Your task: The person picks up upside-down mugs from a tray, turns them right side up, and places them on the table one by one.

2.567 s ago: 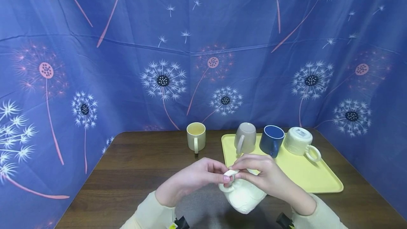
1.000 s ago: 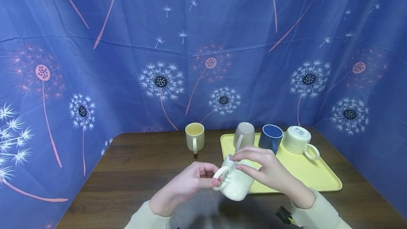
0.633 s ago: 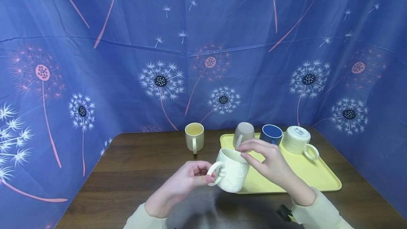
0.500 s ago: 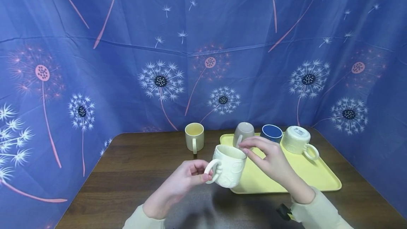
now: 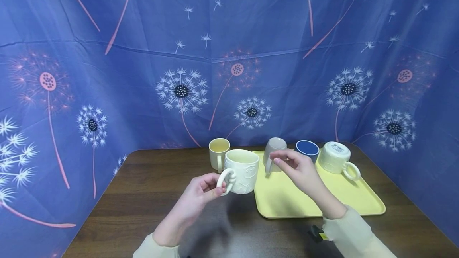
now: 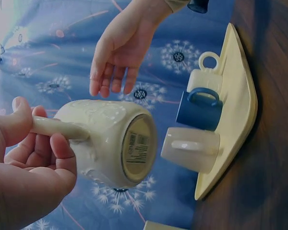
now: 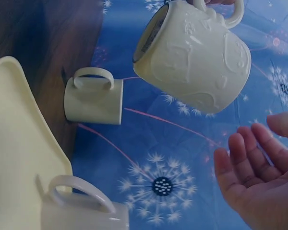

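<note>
Glossy, embossed ceramic-looking mug (image 5: 245, 174); smooth, brown wood-grain table (image 5: 150, 194); creased cloth backdrop (image 5: 143, 71).

The head camera faces forward and down, taking in the dark brown wooden table (image 5: 132, 194) low in its frame and the blue dandelion-printed cloth (image 5: 143, 71) above. The left wrist camera looks closely past the left hand (image 6: 36, 160) at lower left; the right wrist camera, equally near, has the right hand (image 7: 261, 182) at lower right. Both wrist views look tipped sideways to me, and all three share the embossed cream ceramic mug (image 6: 103, 143) and the yellow rectangular tray (image 6: 237, 108).
</note>
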`<state>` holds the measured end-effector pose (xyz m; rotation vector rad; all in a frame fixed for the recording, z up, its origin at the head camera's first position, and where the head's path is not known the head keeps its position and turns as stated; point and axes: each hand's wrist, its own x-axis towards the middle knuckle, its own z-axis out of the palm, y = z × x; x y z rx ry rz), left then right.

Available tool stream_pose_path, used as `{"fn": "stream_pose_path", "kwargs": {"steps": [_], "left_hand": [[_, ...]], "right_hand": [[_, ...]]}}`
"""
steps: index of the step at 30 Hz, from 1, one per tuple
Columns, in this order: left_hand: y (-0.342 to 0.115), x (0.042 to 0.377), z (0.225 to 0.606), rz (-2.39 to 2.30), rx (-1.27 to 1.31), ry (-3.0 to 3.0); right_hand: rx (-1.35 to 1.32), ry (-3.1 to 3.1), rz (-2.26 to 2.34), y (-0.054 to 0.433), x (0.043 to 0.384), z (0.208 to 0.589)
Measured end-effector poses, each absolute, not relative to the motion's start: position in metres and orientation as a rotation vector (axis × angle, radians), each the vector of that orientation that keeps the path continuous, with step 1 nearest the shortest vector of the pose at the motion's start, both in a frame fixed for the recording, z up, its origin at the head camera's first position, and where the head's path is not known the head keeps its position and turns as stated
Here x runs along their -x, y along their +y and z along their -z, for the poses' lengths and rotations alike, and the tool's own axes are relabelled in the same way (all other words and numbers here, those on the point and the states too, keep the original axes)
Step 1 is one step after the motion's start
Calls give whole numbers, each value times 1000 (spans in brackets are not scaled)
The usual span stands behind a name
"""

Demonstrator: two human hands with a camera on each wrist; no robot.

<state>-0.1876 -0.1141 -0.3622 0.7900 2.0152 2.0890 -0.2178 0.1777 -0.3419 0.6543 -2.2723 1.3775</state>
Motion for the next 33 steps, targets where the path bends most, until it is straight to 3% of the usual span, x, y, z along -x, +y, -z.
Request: {"fn": "stream_pose_path", "kwargs": {"steps": [14,21,33], "left_hand": [[-127,201,365,-2324,-546,2136],[-134,209,367,-2379,-371,2200],[-148,226,372,-2413,-327,2312]], "right_hand": [[-423,-2215,-2010,191,241,364],[-259,-2206,-2130,192,255,378],[29,-2235,-2213,185,269,394]]}}
